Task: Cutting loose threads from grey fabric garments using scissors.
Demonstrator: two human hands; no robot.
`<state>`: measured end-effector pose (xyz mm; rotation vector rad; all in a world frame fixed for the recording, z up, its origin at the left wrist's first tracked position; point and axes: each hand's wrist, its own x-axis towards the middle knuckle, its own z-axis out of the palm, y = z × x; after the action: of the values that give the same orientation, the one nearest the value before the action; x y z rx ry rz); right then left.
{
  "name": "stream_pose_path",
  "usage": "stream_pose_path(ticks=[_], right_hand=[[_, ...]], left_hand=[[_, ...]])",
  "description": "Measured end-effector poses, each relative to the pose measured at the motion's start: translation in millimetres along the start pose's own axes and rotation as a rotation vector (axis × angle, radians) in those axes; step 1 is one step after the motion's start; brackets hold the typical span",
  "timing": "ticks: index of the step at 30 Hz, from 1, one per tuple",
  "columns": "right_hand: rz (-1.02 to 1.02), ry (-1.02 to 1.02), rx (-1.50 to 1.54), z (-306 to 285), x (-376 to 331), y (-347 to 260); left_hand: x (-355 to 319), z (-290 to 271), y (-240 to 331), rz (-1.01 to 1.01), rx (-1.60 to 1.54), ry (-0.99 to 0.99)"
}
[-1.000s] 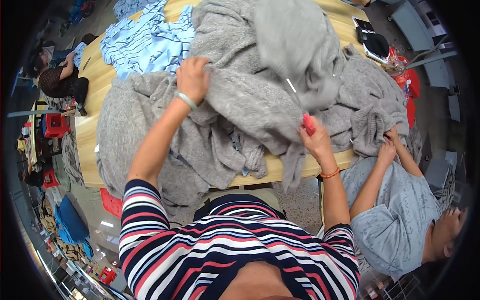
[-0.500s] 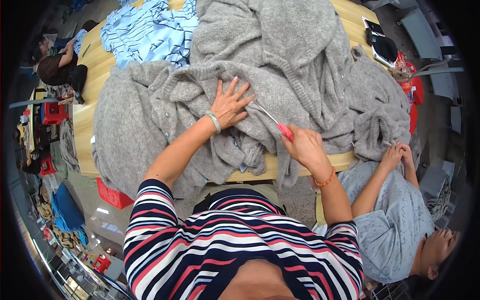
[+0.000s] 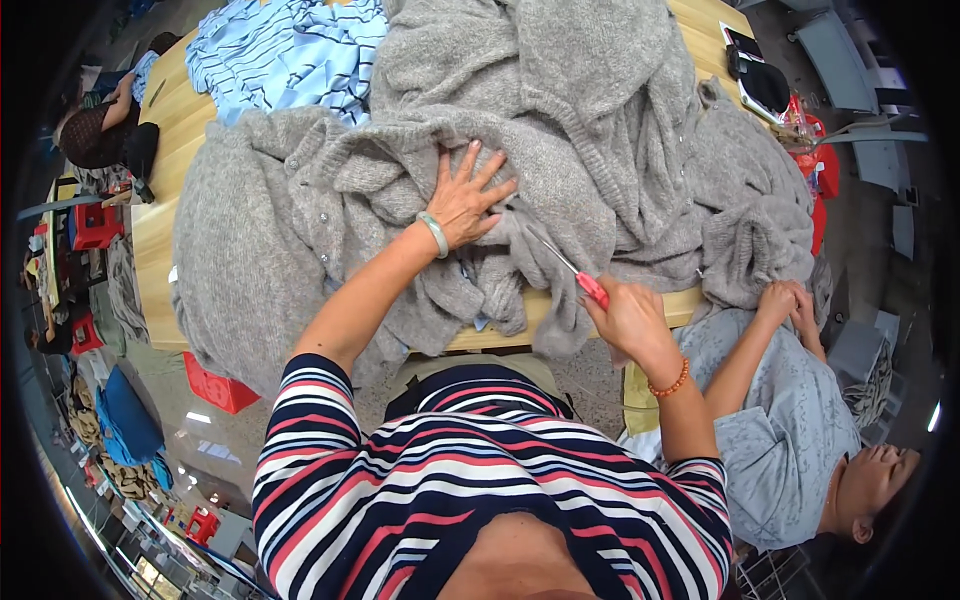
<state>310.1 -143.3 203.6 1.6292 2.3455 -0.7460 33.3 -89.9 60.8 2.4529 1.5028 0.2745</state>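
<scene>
The left hand (image 3: pixel 468 200) presses spread flat on the grey knitted cardigan (image 3: pixel 560 150) near the worktop's (image 3: pixel 160 215) front edge. The right hand (image 3: pixel 630 318) grips red-handled thread snips (image 3: pixel 570 268). Holding the knit taut should keep the blades off the yarn.

Blue striped cloth (image 3: pixel 285 50) on wooden table (image 3: pixel 160 200); red stool (image 3: pixel 97 225).

1. Bright, even light from overhead; shadows are soft and faint.
2. Fisheye view bends edges, with a black rim around the circle.
3. Centre is sharp; the margins are smeared and dim.
</scene>
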Motion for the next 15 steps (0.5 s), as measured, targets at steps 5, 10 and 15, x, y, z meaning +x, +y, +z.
stream_pose_path(ticks=[5, 10, 15], right_hand=[[-0.086, 0.066, 0.083, -7, 57, -43], [-0.1, 0.069, 0.09, -18, 47, -34], [-0.016, -0.027, 0.014, -7, 2, -15]], left_hand=[[6, -9, 9, -0.027, -0.077, -0.075], [1, -8, 3, 0.027, -0.147, 0.011], [-11, 1, 1, -0.024, -0.164, 0.006]])
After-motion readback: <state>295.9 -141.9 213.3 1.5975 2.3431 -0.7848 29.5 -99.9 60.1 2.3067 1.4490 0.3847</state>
